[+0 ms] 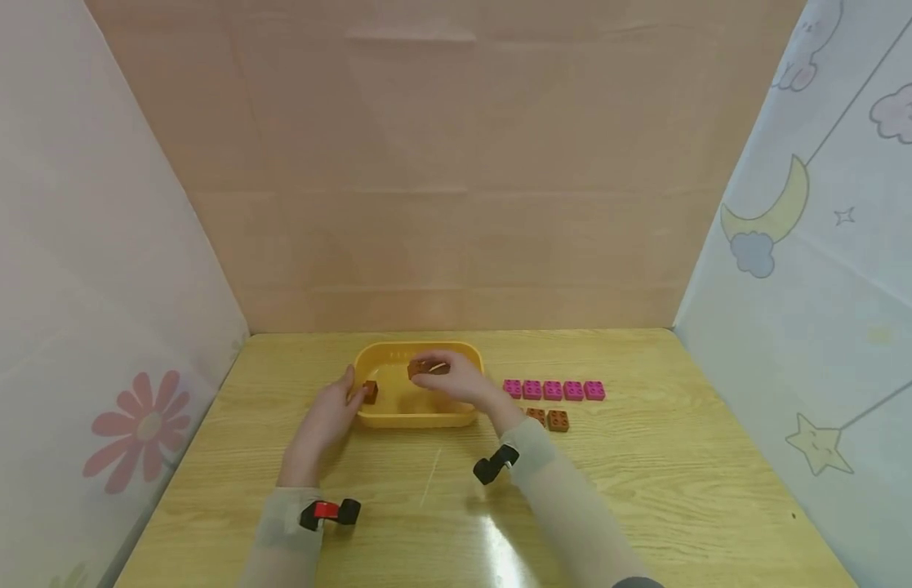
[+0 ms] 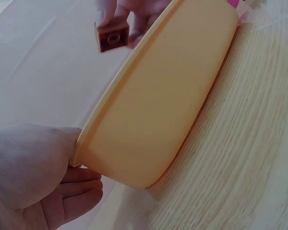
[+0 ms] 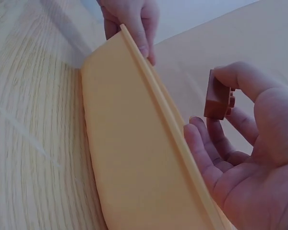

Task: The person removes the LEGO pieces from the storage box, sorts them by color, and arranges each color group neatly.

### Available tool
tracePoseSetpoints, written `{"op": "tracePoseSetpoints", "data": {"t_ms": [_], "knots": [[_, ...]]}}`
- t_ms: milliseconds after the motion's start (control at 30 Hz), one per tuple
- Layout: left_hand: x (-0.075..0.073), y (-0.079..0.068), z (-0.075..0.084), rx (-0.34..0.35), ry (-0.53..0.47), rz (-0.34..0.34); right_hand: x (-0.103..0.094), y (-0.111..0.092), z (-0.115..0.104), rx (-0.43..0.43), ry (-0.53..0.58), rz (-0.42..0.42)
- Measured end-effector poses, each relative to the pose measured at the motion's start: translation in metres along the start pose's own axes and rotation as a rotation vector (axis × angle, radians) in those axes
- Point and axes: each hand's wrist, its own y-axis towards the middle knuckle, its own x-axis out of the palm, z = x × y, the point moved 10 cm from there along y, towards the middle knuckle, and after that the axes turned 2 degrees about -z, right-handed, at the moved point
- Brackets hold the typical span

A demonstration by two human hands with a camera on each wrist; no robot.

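Observation:
A shallow yellow plastic basket (image 1: 419, 421) sits toward the back of the table. My left hand (image 1: 331, 415) grips its left rim, the thumb over the edge and the other fingers outside, as the left wrist view also shows. Inside, by that thumb, lies a brown toy brick (image 1: 371, 391). Over the basket, my right hand (image 1: 457, 379) pinches another brown brick (image 3: 217, 98) between thumb and fingers. Its studs face the palm in the right wrist view. The hollow underside of this held brick (image 2: 112, 38) shows in the left wrist view.
Right of the basket, several magenta bricks (image 1: 553, 390) stand in a row on the wooden table (image 1: 647, 474). In front of them is a shorter row of brown bricks (image 1: 558, 420), partly hidden by my right forearm. Cloth walls surround the table's back and sides.

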Motion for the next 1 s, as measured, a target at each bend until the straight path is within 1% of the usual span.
{"op": "tracePoseSetpoints", "data": {"t_ms": [300, 400, 600, 800, 867, 1000], "knots": [[-0.001, -0.001, 0.002, 0.005, 0.01, 0.018, -0.03, -0.028, 0.001, -0.025, -0.005, 0.082], [-0.002, -0.001, 0.003, 0.002, 0.012, 0.026, -0.041, -0.04, 0.003, -0.025, 0.002, 0.096], [-0.002, 0.0, 0.003, 0.006, 0.021, 0.025, -0.065, -0.069, 0.016, -0.01, -0.002, 0.134], [-0.001, -0.002, 0.007, 0.013, 0.016, 0.028, -0.089, -0.103, 0.033, 0.017, -0.034, 0.205], [-0.002, -0.001, 0.006, 0.009, 0.011, 0.029, -0.095, -0.114, 0.041, 0.033, -0.036, 0.228], [-0.001, -0.002, 0.007, 0.011, 0.015, 0.03, -0.102, -0.138, 0.056, 0.054, -0.016, 0.246]]}}
